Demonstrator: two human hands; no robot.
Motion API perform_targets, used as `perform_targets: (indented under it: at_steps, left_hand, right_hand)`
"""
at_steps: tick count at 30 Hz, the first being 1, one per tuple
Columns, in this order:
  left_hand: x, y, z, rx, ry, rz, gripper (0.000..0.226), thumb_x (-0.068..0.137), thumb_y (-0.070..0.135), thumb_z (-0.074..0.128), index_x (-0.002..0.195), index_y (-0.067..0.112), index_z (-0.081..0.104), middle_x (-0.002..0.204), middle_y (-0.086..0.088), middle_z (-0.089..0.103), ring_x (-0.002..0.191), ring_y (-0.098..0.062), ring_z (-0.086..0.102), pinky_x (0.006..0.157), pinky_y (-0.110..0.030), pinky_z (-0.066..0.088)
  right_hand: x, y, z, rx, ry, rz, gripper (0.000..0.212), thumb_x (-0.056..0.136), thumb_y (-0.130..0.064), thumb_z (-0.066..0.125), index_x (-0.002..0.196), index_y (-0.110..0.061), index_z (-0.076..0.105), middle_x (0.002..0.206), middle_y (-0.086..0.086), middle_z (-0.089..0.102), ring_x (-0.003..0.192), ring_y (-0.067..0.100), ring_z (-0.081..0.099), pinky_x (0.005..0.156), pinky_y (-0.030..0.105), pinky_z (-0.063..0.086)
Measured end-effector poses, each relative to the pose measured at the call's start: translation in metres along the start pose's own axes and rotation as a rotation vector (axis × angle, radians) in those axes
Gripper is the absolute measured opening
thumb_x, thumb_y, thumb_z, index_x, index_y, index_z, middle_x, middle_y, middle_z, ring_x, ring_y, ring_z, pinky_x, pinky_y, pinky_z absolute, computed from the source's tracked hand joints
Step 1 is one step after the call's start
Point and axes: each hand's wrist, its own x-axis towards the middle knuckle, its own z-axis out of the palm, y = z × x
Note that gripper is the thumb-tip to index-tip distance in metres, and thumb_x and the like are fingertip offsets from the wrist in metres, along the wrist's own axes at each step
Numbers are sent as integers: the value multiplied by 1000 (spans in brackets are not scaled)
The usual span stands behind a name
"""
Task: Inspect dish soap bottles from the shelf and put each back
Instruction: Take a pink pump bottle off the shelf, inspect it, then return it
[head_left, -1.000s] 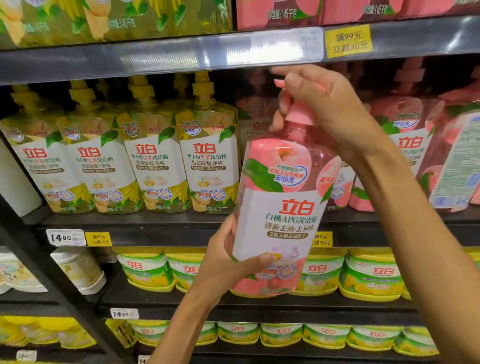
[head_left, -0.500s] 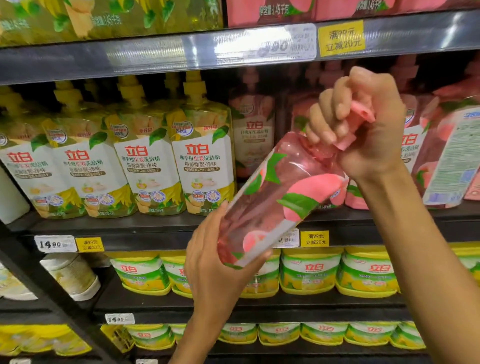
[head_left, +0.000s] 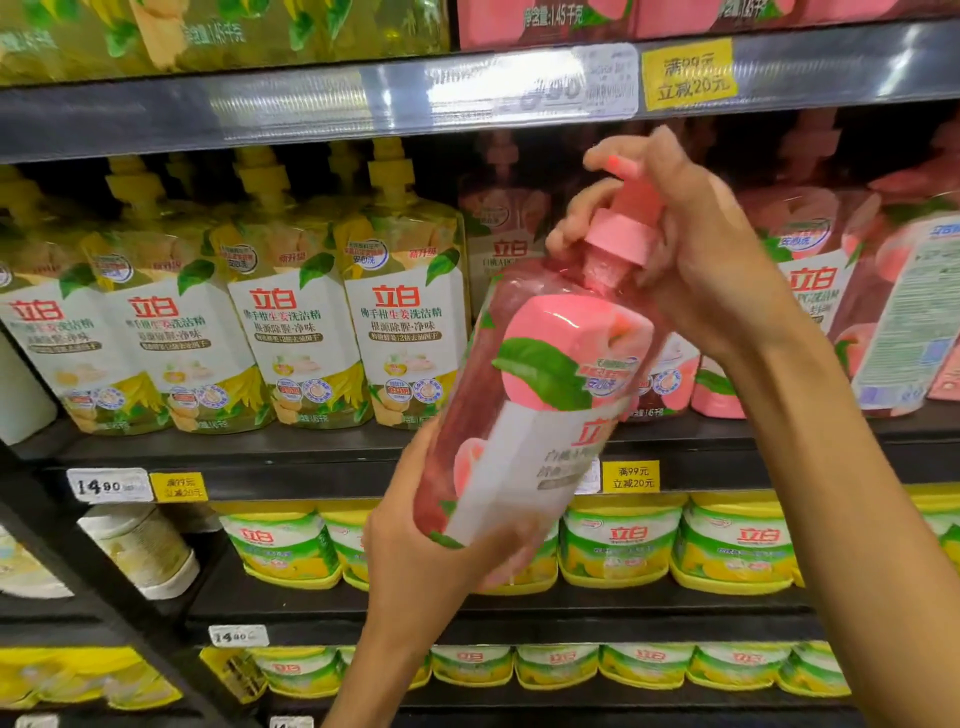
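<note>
A pink peach-print dish soap bottle (head_left: 535, 395) with a pink pump top is held in front of the shelf, tilted with its top leaning right. My right hand (head_left: 691, 249) grips the pump and neck from above. My left hand (head_left: 431, 561) cups the bottle's base from below, its thumb across the lower front. The white label with red characters faces me, partly turned. Behind the bottle the middle shelf (head_left: 322, 457) has a gap among the pink bottles (head_left: 810, 270).
Yellow dish soap bottles (head_left: 400, 312) fill the left of the middle shelf. More pink bottles stand at the right, one turned label-back (head_left: 904, 312). Green-yellow tubs (head_left: 623, 540) line the lower shelves. A dark shelf upright (head_left: 78, 561) slants at lower left.
The bottle was upright, then tipped nearly sideways with its side toward me. Now it has swung back toward upright, label facing me again. Both hands have kept their hold.
</note>
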Motion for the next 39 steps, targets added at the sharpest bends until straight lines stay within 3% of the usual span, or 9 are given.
perform_targets:
  at_steps: [3, 7, 9, 12, 15, 20, 28, 34, 39]
  left_hand:
    - [-1, 3, -1, -146, -78, -71, 75, 51, 45, 85, 120, 39, 57, 113, 17, 68, 105, 0, 63, 74, -10, 50]
    - [-4, 10, 2, -359, -182, -267, 74, 44, 64, 84, 112, 41, 64, 104, 4, 73, 91, -13, 71, 58, -29, 58]
    - [-6, 12, 5, -451, -229, -393, 73, 44, 62, 85, 110, 38, 65, 105, -3, 73, 93, -24, 71, 66, -48, 59]
    - [-7, 14, 8, -615, -298, -542, 83, 51, 55, 86, 123, 22, 59, 114, -12, 70, 102, -32, 67, 73, -40, 58]
    - [-5, 15, 6, -685, -361, -626, 85, 54, 58, 84, 125, 17, 58, 113, -11, 70, 103, -29, 67, 75, -33, 57]
    - [-3, 17, 9, -814, -351, -635, 57, 55, 58, 83, 103, 28, 74, 107, -7, 73, 97, -22, 70, 72, -31, 57]
    - [-5, 24, 13, -1089, -300, -641, 59, 55, 52, 84, 103, 19, 75, 98, -9, 75, 86, -21, 72, 67, -33, 58]
    - [7, 24, 5, -705, -430, -594, 75, 61, 69, 68, 120, 22, 64, 107, -6, 73, 97, -17, 70, 73, -25, 56]
    - [13, 28, 5, -397, -391, -395, 104, 53, 85, 61, 141, 33, 40, 129, 8, 59, 121, -3, 54, 96, -22, 48]
  right_hand:
    - [-11, 14, -9, -83, -116, 25, 55, 81, -60, 61, 113, -15, 56, 98, 2, 74, 104, 27, 66, 90, 38, 53]
    - [-26, 26, -11, 196, -206, 199, 77, 68, -61, 72, 119, -5, 59, 121, 7, 67, 113, 23, 62, 95, 35, 49]
    - [-24, 28, -7, 215, -97, 216, 59, 66, -40, 79, 112, -5, 65, 110, 12, 69, 103, 27, 64, 94, 41, 49]
    - [-14, 22, 3, 159, 174, 284, 11, 73, -21, 67, 76, -12, 73, 74, 8, 68, 70, 22, 65, 75, 36, 52]
    - [-7, 15, 12, 63, 234, 325, 23, 83, -16, 65, 61, -16, 73, 66, 6, 65, 62, 19, 62, 69, 34, 50]
    - [-2, 7, 12, -13, 208, 365, 28, 89, -36, 62, 90, -9, 71, 82, 10, 68, 74, 21, 66, 72, 31, 54]
    - [-36, 32, 30, 576, 84, 464, 66, 82, -52, 51, 132, -10, 54, 125, 14, 59, 127, 33, 51, 109, 46, 39]
    - [-35, 25, 34, 615, 112, 283, 33, 95, -40, 49, 109, -14, 62, 105, 12, 57, 99, 28, 57, 91, 38, 50]
    - [-39, 22, 35, 462, 249, 251, 60, 82, -38, 67, 128, -3, 51, 107, 11, 58, 97, 25, 57, 91, 42, 46]
